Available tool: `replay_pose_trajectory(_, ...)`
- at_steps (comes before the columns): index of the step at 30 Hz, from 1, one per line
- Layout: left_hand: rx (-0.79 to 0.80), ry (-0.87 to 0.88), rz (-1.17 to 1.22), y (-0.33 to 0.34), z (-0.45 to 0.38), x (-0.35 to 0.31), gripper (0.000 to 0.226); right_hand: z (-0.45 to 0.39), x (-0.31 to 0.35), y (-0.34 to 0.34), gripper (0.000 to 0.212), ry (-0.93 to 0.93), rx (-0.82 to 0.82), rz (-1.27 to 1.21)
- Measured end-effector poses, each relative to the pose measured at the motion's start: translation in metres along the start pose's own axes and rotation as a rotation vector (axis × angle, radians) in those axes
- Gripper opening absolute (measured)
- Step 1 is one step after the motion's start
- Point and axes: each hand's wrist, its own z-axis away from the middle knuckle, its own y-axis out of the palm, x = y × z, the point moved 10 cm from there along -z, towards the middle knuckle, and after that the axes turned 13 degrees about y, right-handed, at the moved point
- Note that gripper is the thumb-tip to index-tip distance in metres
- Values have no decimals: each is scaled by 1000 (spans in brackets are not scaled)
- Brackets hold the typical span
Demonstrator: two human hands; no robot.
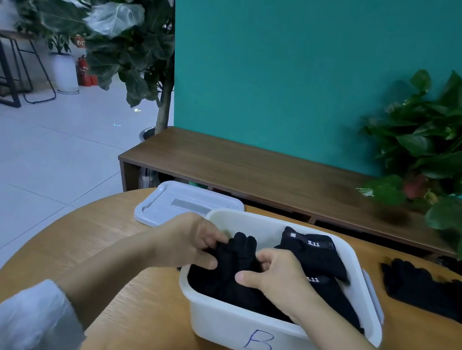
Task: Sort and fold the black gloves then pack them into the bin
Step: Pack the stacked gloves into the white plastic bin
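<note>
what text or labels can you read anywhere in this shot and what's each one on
"B", handwritten in blue on the front wall of the white bin
"5.11" on the far folded glove in the bin
".11", its first character hidden by the right hand, on the nearer glove
Red sign behind the plant: too small to read

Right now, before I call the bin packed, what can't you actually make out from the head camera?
- Bin floor and glove count: hidden by both hands and the black gloves they grip.
- Left hand and right hand fingertips: buried in fabric.
- Loose gloves on the table: cut off by the right edge, so their number is unknown.
- Lid: near corner hidden behind the left hand.
</note>
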Motion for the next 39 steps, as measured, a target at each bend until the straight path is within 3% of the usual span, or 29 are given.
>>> replay_pose_trajectory(12,-58,68,-245,-5,4,-21,37,10,2,-10,31,-6,-43,52)
replay_pose_trajectory(21,79,29,-320,13,3,-5,38,3,-7,5,42,0,74,200)
replay_pose_trajectory(25,143,52,-441,18,0,-2,39,2,-9,7,29,-4,102,258)
replay_pose_trajectory(31,200,107,-495,23,-7,-5,41,15,5,-7,33,-100,46,283)
replay_pose_trajectory(35,221,172,-460,29,-8,-12,38,31,28,-22,37,-298,-57,442)
replay_pose_trajectory(39,296,174,-502,41,-11,-12,31,39,37,-4,47,-486,95,630)
